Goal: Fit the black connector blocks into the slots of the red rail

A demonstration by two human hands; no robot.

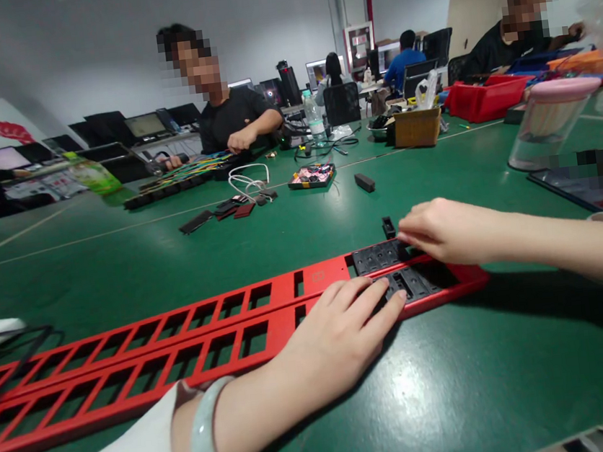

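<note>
A long red frame with two rows of rectangular openings lies across the table in front of me. Black socket-like modules fill part of the far row at its right end, and more black modules sit in the near row. My left hand rests on the frame, its fingers stretched over the near-row modules. At the far row's right end my right hand has its fingertips pinched together; what lies between them is hidden. Just beyond the frame, beside those fingertips, a loose black module stands on the table.
The green table carries a black block, a small tray of parts, dark strips and a white cable. A clear cup with a pink lid stands right. A co-worker handles wired parts opposite.
</note>
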